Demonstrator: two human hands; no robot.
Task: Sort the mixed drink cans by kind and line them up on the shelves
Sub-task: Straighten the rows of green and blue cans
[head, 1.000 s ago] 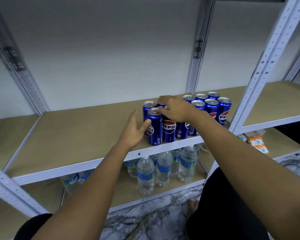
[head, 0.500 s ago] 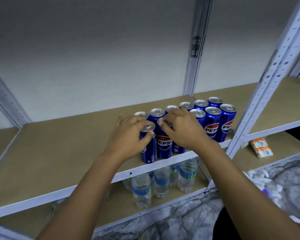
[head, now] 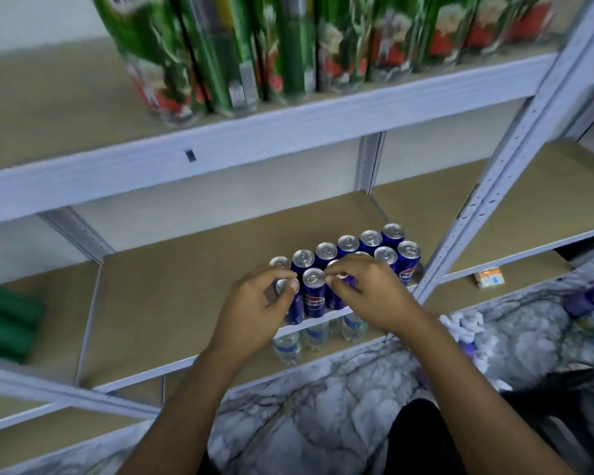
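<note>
Pepsi cans (head: 314,296) in two rows at middle shelf (head: 186,286) front edge. Left hand (head: 254,310) fingers curled round front-left can (head: 294,303); right hand (head: 374,293) pinches, probably, next can's rim. Green cans (head: 220,53) above, blurred.

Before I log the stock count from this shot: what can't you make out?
All in the head view:
- Blue Pepsi cans: the left hand and right hand cover part of the front row, so no exact count.
- Green cans on the upper shelf: tops cut off by the frame edge, labels motion-blurred.
- Water bottles: mostly hidden below the shelf board.
- Small orange box: print too small.
</note>
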